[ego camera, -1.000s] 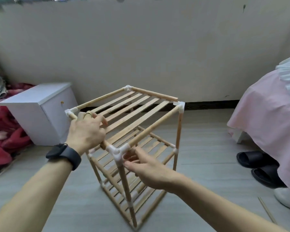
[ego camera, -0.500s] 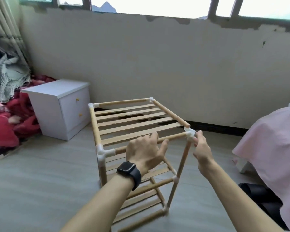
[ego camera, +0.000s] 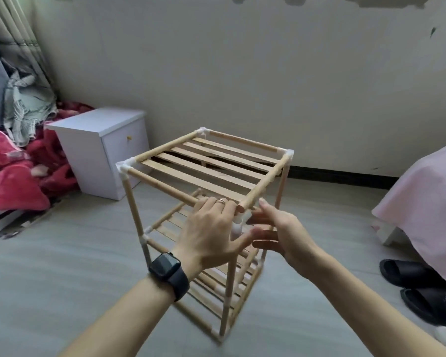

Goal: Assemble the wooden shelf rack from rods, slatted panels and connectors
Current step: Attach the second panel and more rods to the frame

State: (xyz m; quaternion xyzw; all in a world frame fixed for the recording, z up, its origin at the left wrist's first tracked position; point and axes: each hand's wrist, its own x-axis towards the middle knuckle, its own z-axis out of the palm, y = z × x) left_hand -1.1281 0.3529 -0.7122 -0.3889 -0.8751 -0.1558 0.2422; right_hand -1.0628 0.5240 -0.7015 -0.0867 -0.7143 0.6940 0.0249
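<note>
In the head view, the wooden shelf rack (ego camera: 133,204) is seen standing upright on the grey floor (ego camera: 62,279), in the middle of the picture, between a white nightstand (ego camera: 101,150) on the left and a pink bed cover (ego camera: 422,202) on the right. Its top slatted panel (ego camera: 211,168) is framed by rods joined at white connectors. The nightstand's drawer is shut, and a red blanket (ego camera: 11,176) is piled beside it.

The left hand (ego camera: 211,228) is laid over the near top rod (ego camera: 162,186) beside the near corner connector (ego camera: 238,224); its fingers are curled over the rod and its thumb is stretched towards the post below. A ring (ego camera: 220,200) is worn on one finger and a dark smartwatch (ego camera: 169,274) on the wrist. The right hand (ego camera: 276,233) is held just right of the same connector, fingers straight and spread, nothing gripped; whether its fingertips touch the connector cannot be told.

The lower shelves (ego camera: 175,217) are partly hidden behind both hands and forearms. A pair of black slippers (ego camera: 417,287) is partly covered by the bed cover, which is cut off at the right edge.
</note>
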